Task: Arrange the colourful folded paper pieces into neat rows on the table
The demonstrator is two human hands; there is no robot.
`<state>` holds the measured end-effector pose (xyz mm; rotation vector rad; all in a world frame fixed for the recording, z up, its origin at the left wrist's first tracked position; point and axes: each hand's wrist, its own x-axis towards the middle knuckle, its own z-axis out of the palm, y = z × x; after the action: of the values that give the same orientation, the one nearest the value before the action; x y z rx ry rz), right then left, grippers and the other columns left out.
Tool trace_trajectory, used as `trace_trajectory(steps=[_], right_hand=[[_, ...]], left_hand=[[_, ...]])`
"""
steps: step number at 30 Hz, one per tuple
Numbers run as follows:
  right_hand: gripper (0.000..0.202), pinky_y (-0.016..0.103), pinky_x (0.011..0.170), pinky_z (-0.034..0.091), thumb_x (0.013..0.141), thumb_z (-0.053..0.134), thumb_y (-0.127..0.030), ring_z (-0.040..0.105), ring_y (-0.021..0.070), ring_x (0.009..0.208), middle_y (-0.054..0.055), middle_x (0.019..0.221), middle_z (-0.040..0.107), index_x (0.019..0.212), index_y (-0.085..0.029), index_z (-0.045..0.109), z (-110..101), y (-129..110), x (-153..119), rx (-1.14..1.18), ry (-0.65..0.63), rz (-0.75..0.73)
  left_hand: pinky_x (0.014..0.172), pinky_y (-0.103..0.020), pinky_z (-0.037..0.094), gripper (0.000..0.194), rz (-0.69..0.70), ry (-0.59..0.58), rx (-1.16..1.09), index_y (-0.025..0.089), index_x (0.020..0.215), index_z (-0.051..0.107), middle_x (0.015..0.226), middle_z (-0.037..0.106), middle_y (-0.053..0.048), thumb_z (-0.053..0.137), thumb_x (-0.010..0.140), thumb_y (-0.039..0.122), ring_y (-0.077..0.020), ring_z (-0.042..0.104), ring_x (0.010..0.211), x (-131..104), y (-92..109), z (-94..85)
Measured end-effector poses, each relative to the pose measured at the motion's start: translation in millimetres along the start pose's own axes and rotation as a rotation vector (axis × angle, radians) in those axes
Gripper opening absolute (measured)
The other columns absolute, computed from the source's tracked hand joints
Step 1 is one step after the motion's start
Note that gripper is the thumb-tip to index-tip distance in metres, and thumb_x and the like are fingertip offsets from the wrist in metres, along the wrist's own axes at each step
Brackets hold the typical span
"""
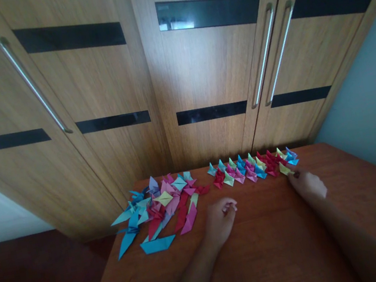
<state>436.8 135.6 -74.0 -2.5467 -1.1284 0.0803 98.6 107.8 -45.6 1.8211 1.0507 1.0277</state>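
Observation:
Along the far edge of the table stand rows of small folded paper boats point(239, 178) in red, pink, blue, yellow and green. At the right end of the front row, my right hand point(307, 184) has its fingertips closed on a yellow paper boat point(284, 169), which rests on the table beside a blue one. My left hand point(220, 220) hovers near the middle with its fingers curled in and nothing seen in them. To its left lies a heap of folded paper cranes point(156, 209), with a flat blue folded paper point(158, 245) in front.
The brown wooden table point(264, 253) stretches under both forearms. Behind it rises a wooden wardrobe point(198, 72) with metal handles and dark strips. A pale wall point(375, 95) bounds the right side, and dark floor point(41, 281) shows at the lower left.

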Motion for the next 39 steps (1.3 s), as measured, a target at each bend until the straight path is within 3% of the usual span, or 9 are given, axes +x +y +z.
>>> trace_trajectory(steps=[9,15,23,28,32,35,39], right_hand=[[0.052,0.044,0.069,0.048,0.08,0.043,-0.047,0.063,0.0354,0.09,0.019,0.099,0.065,0.127,-0.025,0.053,-4,-15,0,-0.061,-0.034,-0.047],[0.052,0.045,0.069,0.048,0.08,0.042,-0.048,0.063,0.0357,0.09,0.019,0.1,0.065,0.127,-0.028,0.051,-3,-17,-1,-0.065,-0.028,-0.043],[0.051,0.046,0.071,0.047,0.079,0.043,-0.051,0.062,0.0355,0.09,0.017,0.097,0.065,0.119,-0.021,0.054,-4,-13,-8,0.084,0.013,0.01],[0.047,0.041,0.076,0.046,0.076,0.047,-0.046,0.061,0.0327,0.089,0.016,0.094,0.066,0.113,-0.018,0.057,0,-12,-19,0.322,0.171,0.087],[0.035,0.033,0.072,0.046,0.073,0.049,-0.037,0.061,0.0258,0.082,0.012,0.09,0.066,0.097,-0.015,0.062,5,-27,-34,0.655,0.309,0.133],[0.032,0.028,0.056,0.044,0.072,0.049,-0.036,0.057,0.0191,0.064,0.007,0.076,0.064,0.093,-0.014,0.061,8,-50,-57,0.937,0.239,0.052],[0.03,0.024,0.046,0.038,0.072,0.054,-0.042,0.049,0.0139,0.051,0.0,0.061,0.057,0.087,-0.017,0.058,11,-79,-92,1.122,0.009,-0.156]], left_hand=[[0.067,-0.024,0.046,0.021,0.008,-0.002,-0.011,0.018,0.087,0.067,0.077,0.07,-0.002,0.047,0.08,0.015,-0.0147,0.062,0.07,0,0,-0.3],[0.068,-0.024,0.046,0.022,0.01,-0.011,0.001,0.018,0.089,0.067,0.078,0.07,-0.002,0.046,0.081,0.014,-0.0145,0.062,0.071,0,2,-1.5],[0.067,-0.024,0.045,0.022,0.031,-0.018,0.043,0.019,0.088,0.067,0.079,0.07,-0.002,0.047,0.08,0.015,-0.015,0.062,0.071,-1,-1,-0.4],[0.068,-0.024,0.046,0.023,0.012,-0.029,0.042,0.02,0.088,0.067,0.079,0.07,-0.002,0.047,0.079,0.013,-0.015,0.062,0.072,0,-1,-0.5],[0.068,-0.024,0.047,0.022,0.001,-0.015,0.029,0.019,0.086,0.067,0.078,0.07,-0.002,0.047,0.079,0.013,-0.0148,0.062,0.071,1,-3,-0.3],[0.068,-0.024,0.047,0.021,0.006,0.013,0.009,0.018,0.086,0.066,0.079,0.07,-0.002,0.047,0.079,0.013,-0.0147,0.063,0.071,1,-6,0.3],[0.067,-0.024,0.048,0.02,-0.009,0.024,0.024,0.018,0.087,0.066,0.08,0.07,-0.002,0.048,0.079,0.014,-0.015,0.063,0.072,1,-9,1.2]])
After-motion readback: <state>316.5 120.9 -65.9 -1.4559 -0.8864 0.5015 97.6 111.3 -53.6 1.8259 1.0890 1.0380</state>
